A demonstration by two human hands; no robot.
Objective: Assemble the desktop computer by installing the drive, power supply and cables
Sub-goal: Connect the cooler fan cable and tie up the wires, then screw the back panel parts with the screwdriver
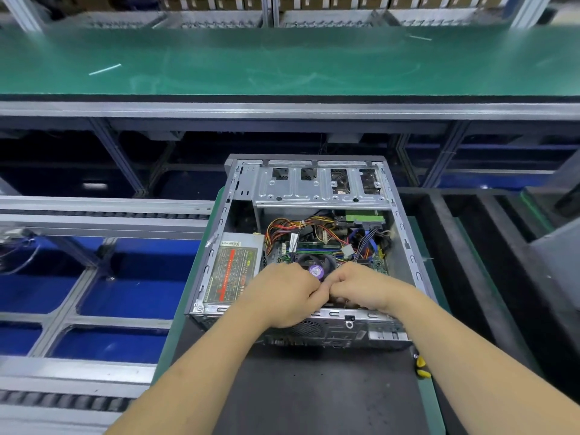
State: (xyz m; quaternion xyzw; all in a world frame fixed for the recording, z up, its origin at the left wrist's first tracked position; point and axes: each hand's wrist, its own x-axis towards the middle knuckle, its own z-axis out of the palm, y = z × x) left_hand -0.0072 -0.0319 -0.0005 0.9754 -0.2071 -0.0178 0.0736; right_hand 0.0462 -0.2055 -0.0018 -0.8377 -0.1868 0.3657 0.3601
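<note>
An open desktop case (pixel 216 227) lies on its side on a dark mat. The power supply (pixel 233 268) sits in its near-left corner, and coloured cables (pixel 288 226) run from it over the motherboard. A CPU fan with a purple sticker (pixel 316 270) shows between my hands. My left hand (pixel 282 295) and my right hand (pixel 365 285) are both inside the case near the rear wall, fingers curled and meeting below the fan. What they hold is hidden under them. A metal drive cage (pixel 320 186) spans the far end, with a green drive board (pixel 364 218) below it.
A yellow-handled tool (pixel 421 367) lies on the mat (pixel 314 387) at the right, beside my right forearm. A green conveyor belt (pixel 282 61) runs across the back. Metal rails over blue bins (pixel 131 296) are on the left; black foam channels (pixel 502 246) on the right.
</note>
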